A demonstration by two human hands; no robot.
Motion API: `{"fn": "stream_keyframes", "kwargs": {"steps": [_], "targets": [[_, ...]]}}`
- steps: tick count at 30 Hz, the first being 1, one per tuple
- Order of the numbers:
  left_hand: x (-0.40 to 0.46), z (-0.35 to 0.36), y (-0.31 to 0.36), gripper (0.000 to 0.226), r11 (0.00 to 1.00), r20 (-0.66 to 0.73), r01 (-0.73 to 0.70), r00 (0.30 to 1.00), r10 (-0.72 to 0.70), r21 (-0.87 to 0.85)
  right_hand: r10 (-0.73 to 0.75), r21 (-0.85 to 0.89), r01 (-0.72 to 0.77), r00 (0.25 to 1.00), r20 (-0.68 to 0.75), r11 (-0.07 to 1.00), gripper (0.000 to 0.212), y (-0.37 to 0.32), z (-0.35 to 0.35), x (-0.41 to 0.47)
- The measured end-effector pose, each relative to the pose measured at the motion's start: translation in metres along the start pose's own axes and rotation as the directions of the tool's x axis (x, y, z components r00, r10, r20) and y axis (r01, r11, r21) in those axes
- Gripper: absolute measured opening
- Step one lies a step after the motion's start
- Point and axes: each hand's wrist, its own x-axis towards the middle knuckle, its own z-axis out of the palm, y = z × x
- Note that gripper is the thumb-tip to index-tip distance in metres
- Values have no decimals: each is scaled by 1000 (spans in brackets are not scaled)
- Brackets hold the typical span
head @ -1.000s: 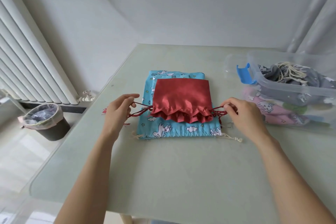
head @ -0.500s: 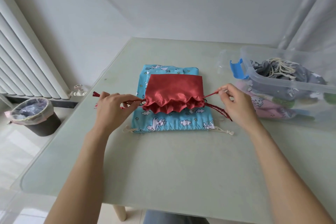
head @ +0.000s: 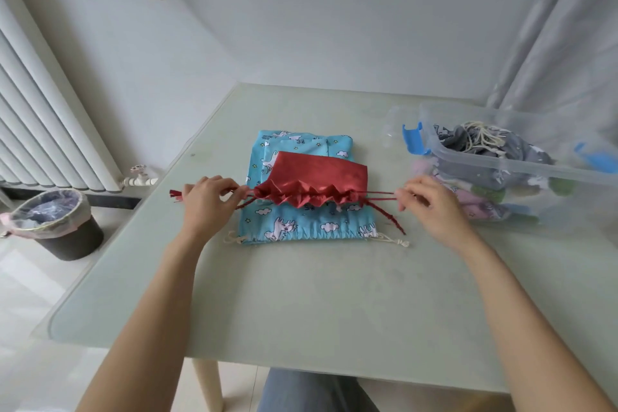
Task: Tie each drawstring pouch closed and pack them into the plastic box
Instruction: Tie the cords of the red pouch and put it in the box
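A red satin drawstring pouch (head: 317,174) lies on top of a blue unicorn-print pouch (head: 301,226) in the middle of the table. Its mouth faces me and is gathered into tight pleats. My left hand (head: 204,202) pinches the red cords at the pouch's left side; their frayed ends stick out past my knuckles. My right hand (head: 431,207) pinches the two red cords on the right, stretched taut. Another red cord end trails loose toward the blue pouch's corner. A clear plastic box (head: 495,162) with blue latches stands at the right and holds grey and pink pouches.
The glass-topped table (head: 301,311) has a rounded near-left corner. A lined waste bin (head: 53,224) stands on the floor at the left below a white radiator (head: 43,124). A curtain (head: 561,27) hangs at the back right. My knee shows under the table's near edge.
Both hands have pulled apart sideways with the red cords. The pouch mouth has drawn narrower and bunched up more.
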Motion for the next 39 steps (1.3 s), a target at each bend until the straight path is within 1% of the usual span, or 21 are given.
{"fn": "stream_keyframes", "kwargs": {"steps": [1, 2, 4, 6, 8, 9, 12, 13, 17, 19, 22, 23, 24, 26, 27, 29, 31, 32, 34, 36, 39], "targets": [[0, -2, -1, 30, 998, -30, 53, 998, -52, 36, 48, 229, -30, 996, -75, 973, 29, 0, 1, 0], [1, -3, -2, 30, 993, -47, 104, 994, -101, 56, 104, 470, -45, 989, -101, 881, 28, -3, 3, 0], [-1, -3, 2, 29, 985, -41, 173, 984, -173, -6, 139, 831, -39, 989, -47, 555, 31, -13, 8, 1], [-2, -4, 11, 24, 948, -11, 190, 980, -199, -254, 121, 965, -69, 992, 39, 252, 35, -27, 16, 4], [-5, -6, 25, 19, 841, 18, 179, 980, -197, -510, 136, 986, -108, 987, 91, 125, 36, -36, 27, 7], [-8, -7, 32, 18, 781, 31, 169, 982, -189, -602, 149, 986, -126, 983, 108, 113, 37, -37, 32, 9], [-17, -6, 54, 31, 556, 100, 180, 980, -171, -812, 179, 971, -158, 976, 126, 179, 34, -39, 44, 14], [-19, -4, 59, 34, 473, 129, 197, 977, -173, -859, 187, 956, -169, 974, 125, 238, 32, -39, 46, 14], [-17, -1, 69, 33, 187, 215, 255, 953, -212, -949, 173, 773, -158, 983, 63, 615, 31, -31, 47, 13], [-16, 2, 72, 32, 90, 253, 280, 939, -230, -956, 150, 677, -146, 987, 53, 722, 31, -27, 45, 12], [-13, 1, 67, 32, -46, 278, 278, 912, -301, -960, 123, 558, -104, 992, 2, 824, 30, -19, 40, 10], [-11, 1, 63, 33, -34, 277, 282, 903, -329, -959, 110, 505, -79, 993, -32, 859, 30, -15, 38, 9], [-10, 1, 59, 33, 39, 264, 296, 896, -357, -954, 93, 433, -55, 993, -67, 900, 31, -12, 35, 8], [-10, 3, 51, 32, 305, 190, 315, 906, -377, -899, 38, 268, -8, 993, -108, 963, 33, -7, 32, 6], [-12, 4, 49, 31, 450, 141, 296, 928, -346, -842, 4, 192, 17, 994, -105, 981, 33, -6, 31, 4], [-15, 6, 52, 29, 716, 69, 188, 979, -192, -672, -61, 51, 64, 996, -59, 997, 29, -8, 30, 3], [-19, 8, 58, 26, 894, 73, 47, 997, -16, -445, -132, -129, 131, 991, -2, 983, 25, -10, 31, 2], [-21, 9, 60, 24, 944, 80, -22, 995, 51, -330, -178, -232, 177, 984, 19, 956, 25, -11, 32, 2], [-23, 9, 63, 24, 977, 30, -177, 983, 182, -115, -256, -401, 253, 966, 48, 880, 26, -12, 34, 1], [-23, 10, 61, 30, 943, -39, -330, 943, 332, 36, -307, -463, 291, 951, 44, 837, 27, -14, 34, 1], [-21, 11, 60, 33, 889, -38, -448, 891, 453, 101, -332, -470, 311, 942, 40, 826, 26, -15, 34, 0]]}}
